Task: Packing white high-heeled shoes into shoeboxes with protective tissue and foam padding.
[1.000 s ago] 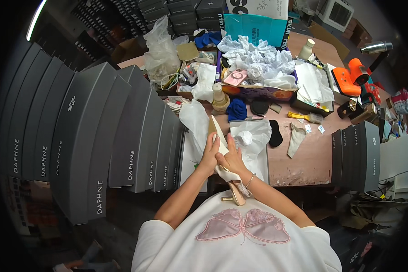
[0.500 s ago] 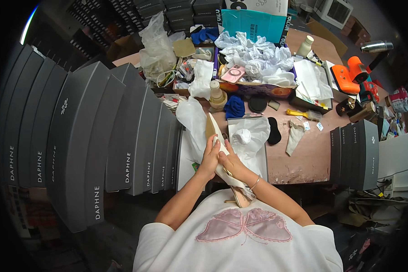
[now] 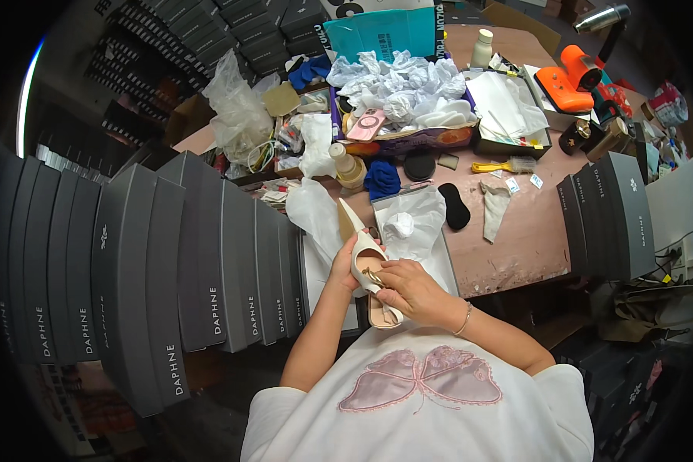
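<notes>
A cream pointed-toe shoe (image 3: pixel 366 243) with a gold buckle (image 3: pixel 371 276) lies tilted in front of my chest, toe pointing away from me. My left hand (image 3: pixel 344 266) is wrapped round its left side. Over the buckle and strap, my right hand (image 3: pixel 417 294) has its fingers bent and closed; its fingertips partly cover the strap. The pale insole shows at the opening and at the heel end. Just beyond the shoe, an open grey shoebox (image 3: pixel 442 250) holds white tissue paper (image 3: pixel 416 227) with a crumpled ball on it.
Tall stacks of dark grey shoeboxes (image 3: pixel 200 262) stand at my left, with more boxes (image 3: pixel 608 215) at the right. A yellow-handled brush (image 3: pixel 500 166), a black oval pad (image 3: pixel 454 206), a blue cloth (image 3: pixel 382 179) and a bin of crumpled paper (image 3: pixel 431 138) are on the table.
The shoe has turned so that its opening and insole face up. My right hand has slid from its middle down to the buckle and strap. The whole view has shifted.
</notes>
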Motion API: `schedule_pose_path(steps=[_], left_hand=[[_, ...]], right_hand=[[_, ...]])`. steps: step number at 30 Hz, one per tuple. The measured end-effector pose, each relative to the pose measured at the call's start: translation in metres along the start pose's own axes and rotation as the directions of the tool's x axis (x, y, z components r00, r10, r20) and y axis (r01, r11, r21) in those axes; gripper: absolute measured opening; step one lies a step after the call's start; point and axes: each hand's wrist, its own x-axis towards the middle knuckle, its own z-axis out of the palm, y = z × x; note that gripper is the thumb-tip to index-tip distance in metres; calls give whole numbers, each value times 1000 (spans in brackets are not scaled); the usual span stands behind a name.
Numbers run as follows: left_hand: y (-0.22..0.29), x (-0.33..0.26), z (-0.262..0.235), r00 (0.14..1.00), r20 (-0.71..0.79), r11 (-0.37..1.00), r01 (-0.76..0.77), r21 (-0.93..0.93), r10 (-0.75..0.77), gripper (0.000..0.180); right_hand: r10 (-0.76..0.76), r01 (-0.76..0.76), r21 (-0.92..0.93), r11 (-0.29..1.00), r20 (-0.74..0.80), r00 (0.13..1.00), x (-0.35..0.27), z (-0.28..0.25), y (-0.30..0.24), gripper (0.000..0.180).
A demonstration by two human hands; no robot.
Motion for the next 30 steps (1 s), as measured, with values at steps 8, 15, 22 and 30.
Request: schedule_pose_path(steps=[8, 15, 22, 30], left_hand=[[-8, -4, 10, 998, 32, 999, 51, -14, -50, 32], [-64, -9, 16, 951, -137, 951, -252, 180, 278, 44], [-94, -57, -6, 914, -197, 932, -329, 155, 355, 55], [-72, -77, 8, 884, -108, 834, -379, 401, 454, 50]], right_hand=[[286, -293, 521, 802, 97, 953, 10, 4, 64, 55], [85, -146, 146, 978, 359, 929, 17, 70, 143, 73], [260, -240, -98, 966, 375, 890, 2, 95, 127, 76], [315, -303, -84, 949, 225, 922, -2, 108, 110, 87]])
